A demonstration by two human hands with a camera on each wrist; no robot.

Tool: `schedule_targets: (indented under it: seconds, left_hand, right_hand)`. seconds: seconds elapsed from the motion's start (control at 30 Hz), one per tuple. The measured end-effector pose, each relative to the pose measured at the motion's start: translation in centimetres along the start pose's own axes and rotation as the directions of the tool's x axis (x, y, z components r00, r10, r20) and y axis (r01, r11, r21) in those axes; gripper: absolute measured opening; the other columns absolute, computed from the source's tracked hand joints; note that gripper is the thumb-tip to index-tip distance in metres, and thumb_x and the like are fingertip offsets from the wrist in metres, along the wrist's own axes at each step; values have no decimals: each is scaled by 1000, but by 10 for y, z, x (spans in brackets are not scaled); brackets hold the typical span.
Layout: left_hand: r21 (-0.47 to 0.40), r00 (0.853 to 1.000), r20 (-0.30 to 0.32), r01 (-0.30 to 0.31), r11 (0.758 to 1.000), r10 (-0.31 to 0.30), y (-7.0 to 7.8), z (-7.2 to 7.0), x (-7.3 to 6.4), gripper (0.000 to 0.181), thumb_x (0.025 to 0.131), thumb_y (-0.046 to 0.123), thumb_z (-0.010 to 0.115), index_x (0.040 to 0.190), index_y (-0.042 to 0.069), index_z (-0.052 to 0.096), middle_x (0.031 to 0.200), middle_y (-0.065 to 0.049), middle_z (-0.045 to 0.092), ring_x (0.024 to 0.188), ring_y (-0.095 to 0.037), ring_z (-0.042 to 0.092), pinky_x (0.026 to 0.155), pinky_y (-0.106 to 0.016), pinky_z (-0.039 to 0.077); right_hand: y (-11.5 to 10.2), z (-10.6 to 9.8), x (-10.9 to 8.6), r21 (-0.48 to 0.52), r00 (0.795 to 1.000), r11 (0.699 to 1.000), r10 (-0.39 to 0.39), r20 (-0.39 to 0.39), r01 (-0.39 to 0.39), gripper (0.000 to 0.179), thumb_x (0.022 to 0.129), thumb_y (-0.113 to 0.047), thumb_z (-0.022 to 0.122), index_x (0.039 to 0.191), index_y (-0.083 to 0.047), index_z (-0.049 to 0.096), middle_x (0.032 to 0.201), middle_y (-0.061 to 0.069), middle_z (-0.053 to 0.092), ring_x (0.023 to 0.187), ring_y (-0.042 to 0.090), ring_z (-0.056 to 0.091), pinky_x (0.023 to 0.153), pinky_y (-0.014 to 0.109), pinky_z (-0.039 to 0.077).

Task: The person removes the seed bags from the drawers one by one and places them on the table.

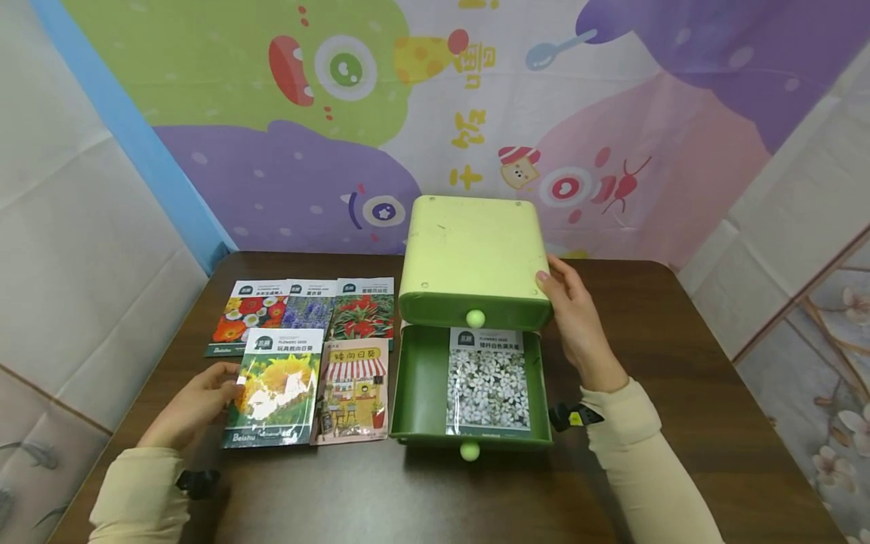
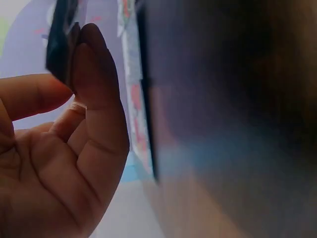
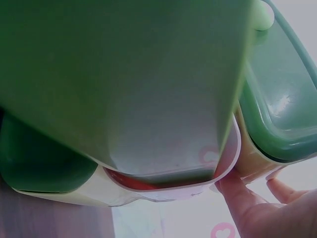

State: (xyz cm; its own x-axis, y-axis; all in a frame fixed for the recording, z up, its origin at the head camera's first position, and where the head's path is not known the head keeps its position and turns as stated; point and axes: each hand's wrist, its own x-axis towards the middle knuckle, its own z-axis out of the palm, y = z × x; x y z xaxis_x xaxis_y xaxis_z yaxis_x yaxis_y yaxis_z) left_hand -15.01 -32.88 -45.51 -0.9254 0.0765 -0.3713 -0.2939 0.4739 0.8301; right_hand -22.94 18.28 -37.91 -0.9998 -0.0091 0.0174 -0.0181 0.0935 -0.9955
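My left hand (image 1: 195, 406) pinches the edge of a sunflower seed packet (image 1: 277, 387) between thumb and fingers. In the left wrist view, only a dark edge of the packet (image 2: 63, 42) shows in the fingers. A green drawer cabinet (image 1: 476, 245) stands right of the middle, its upper drawer closed. Below that, an open drawer (image 1: 420, 378) sticks out toward me, with a white-flower seed packet (image 1: 485, 385) lying in it. My right hand (image 1: 581, 325) rests against the cabinet's right side, thumb near the top edge. Thumb and finger (image 3: 237, 201) touch the side wall in the right wrist view.
Behind the held packet lie a poppy packet (image 1: 251, 313), a lavender packet (image 1: 307, 306) and a red-flower packet (image 1: 362, 310). A pink packet with a shop drawing (image 1: 353, 389) lies beside the open drawer. A cartoon cloth (image 1: 306, 189) hangs behind the brown table (image 1: 326, 499).
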Motion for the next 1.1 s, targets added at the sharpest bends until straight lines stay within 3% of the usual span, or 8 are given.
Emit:
schedule_targets:
  seconds: [0.27, 0.63, 0.83, 1.1]
  left_hand:
    - [95, 998, -5, 67, 993, -67, -6, 3, 6, 37, 100, 10, 40, 131, -10, 35, 96, -10, 56, 77, -14, 52, 63, -29, 46]
    - [194, 996, -29, 90, 977, -86, -6, 4, 10, 38, 98, 11, 43, 127, -13, 38, 105, -23, 55, 85, -21, 56, 68, -32, 53]
    - [239, 996, -55, 76, 968, -64, -5, 6, 11, 40, 98, 12, 44, 126, -16, 40, 103, -28, 58, 83, -22, 59, 68, -39, 57]
    - [264, 990, -95, 123, 956, -102, -4, 7, 13, 45, 96, 14, 47, 127, -17, 41, 110, -34, 55, 86, -28, 60, 70, -41, 58]
  right_hand:
    - [1, -1, 0, -3, 1000, 1000, 5, 9, -5, 60, 101, -43, 49, 154, -20, 30, 148, 10, 40, 114, 9, 50, 91, 18, 46]
    - [1, 0, 1, -2, 1000, 1000, -3, 13, 3, 60, 102, -41, 49, 154, -19, 29, 150, 10, 39, 119, 13, 47, 95, 21, 43]
    - [2, 0, 0, 4, 1000, 1000, -9, 8, 9, 60, 102, -40, 48, 154, -19, 29, 149, 9, 39, 118, 13, 48, 93, 20, 44]
    - [1, -2, 0, -2, 1000, 1000, -7, 15, 7, 60, 101, -42, 49, 154, -20, 29, 151, 9, 39, 119, 13, 48, 97, 23, 43]
